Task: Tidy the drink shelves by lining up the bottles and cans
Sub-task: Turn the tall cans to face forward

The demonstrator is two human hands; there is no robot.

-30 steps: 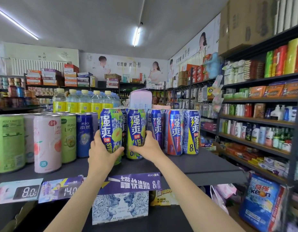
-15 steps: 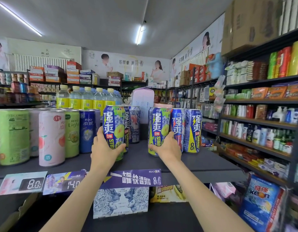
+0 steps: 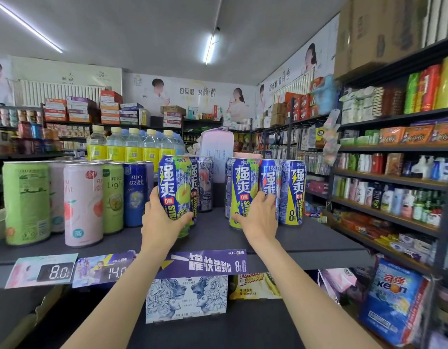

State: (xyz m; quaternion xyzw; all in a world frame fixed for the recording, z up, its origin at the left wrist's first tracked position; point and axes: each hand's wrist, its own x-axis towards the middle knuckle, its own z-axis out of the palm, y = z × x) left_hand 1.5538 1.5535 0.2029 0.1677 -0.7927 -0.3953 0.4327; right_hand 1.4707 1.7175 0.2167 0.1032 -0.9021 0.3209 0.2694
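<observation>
On the dark shelf top [image 3: 212, 235] stand tall blue-and-green cans. My left hand [image 3: 162, 217] grips one such can [image 3: 173, 187] at the middle, with more cans right behind it. My right hand [image 3: 258, 217] grips another blue-green can [image 3: 243, 190], which touches a blue-red can [image 3: 268, 180] and a blue-yellow can [image 3: 292, 192] on its right. A gap of bare shelf separates the two held cans. Left of my hands stand a dark blue can [image 3: 134, 192], a light green can [image 3: 113, 197], a pink can [image 3: 83, 205] and a large green can [image 3: 26, 202].
Clear bottles with yellow labels [image 3: 132, 147] stand behind the cans. Price tags [image 3: 59, 272] and a purple sign [image 3: 205, 263] hang on the shelf's front edge. Stocked shelves [image 3: 394, 177] run along the right, with a blue detergent bag [image 3: 394, 298] low down.
My right hand has slid its can to the right, up against the blue-red can. A gap has opened between the two held cans. My left hand's can stayed about where it was.
</observation>
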